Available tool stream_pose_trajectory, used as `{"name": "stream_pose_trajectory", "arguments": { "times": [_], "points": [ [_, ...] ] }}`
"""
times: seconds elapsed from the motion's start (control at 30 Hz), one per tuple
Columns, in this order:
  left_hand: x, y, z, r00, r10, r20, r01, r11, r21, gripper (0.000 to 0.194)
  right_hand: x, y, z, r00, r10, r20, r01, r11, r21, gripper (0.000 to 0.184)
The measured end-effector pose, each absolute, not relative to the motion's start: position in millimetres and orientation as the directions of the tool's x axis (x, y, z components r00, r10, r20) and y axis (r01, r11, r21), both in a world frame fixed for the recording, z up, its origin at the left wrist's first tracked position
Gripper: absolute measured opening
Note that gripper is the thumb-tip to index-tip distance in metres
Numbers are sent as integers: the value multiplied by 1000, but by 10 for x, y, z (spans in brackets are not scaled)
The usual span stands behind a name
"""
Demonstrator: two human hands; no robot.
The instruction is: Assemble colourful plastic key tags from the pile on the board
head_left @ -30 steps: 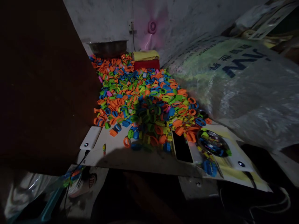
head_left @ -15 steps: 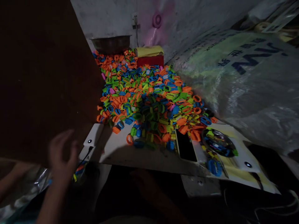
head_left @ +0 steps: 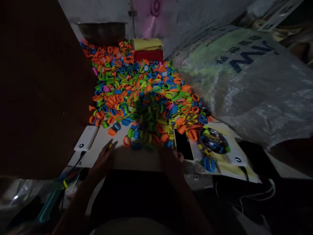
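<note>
My left hand (head_left: 104, 160) is over the front edge of the table, its thumb and forefinger closed on a small yellow plastic piece (head_left: 111, 145). To the right, my right hand (head_left: 172, 163) rests low at the same edge, beside a phone (head_left: 184, 145) with a dark screen. Deep shadow covers its fingers, so their grip is unclear. Beyond both hands spreads a large pile of loop-shaped plastic pieces (head_left: 122, 98), like toy watch cases, in orange, green, blue and yellow.
A white power bank (head_left: 86, 138) with a cable lies left, beside a tall brown panel (head_left: 44, 98). On the right are a round metal dish (head_left: 213, 140) of small parts, another white power bank (head_left: 236, 153) and a big plastic sack (head_left: 244, 91). A metal basin (head_left: 102, 32) stands behind.
My left hand has come from the left side onto the front of the table, now with a small yellow piece. My right hand has risen from my lap to the table edge. The view has shifted.
</note>
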State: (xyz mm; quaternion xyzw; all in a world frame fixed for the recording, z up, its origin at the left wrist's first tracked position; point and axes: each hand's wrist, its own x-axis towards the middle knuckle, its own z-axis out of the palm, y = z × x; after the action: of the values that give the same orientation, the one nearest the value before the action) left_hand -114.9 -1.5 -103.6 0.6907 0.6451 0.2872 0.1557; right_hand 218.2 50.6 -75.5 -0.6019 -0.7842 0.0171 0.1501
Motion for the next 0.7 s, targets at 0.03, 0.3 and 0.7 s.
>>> {"name": "stream_pose_trajectory", "arguments": {
  "times": [0.03, 0.3, 0.7],
  "points": [
    [-1104, -31, -1010, 41, 979, 199, 768, -158, 621, 65, 2154, 499, -758, -253, 948, 191, 935, 290, -203, 33],
    [-844, -55, -1154, -218, 921, 324, 744, -58, 666, 40, 2112, 471, -836, -235, 949, 211, 953, 268, -144, 28],
    [-1089, 34, -762, -342, 900, 270, 674, 35, 738, 37, 2262, 593, -904, -172, 983, 64, 828, 180, -532, 39]
  ]
}}
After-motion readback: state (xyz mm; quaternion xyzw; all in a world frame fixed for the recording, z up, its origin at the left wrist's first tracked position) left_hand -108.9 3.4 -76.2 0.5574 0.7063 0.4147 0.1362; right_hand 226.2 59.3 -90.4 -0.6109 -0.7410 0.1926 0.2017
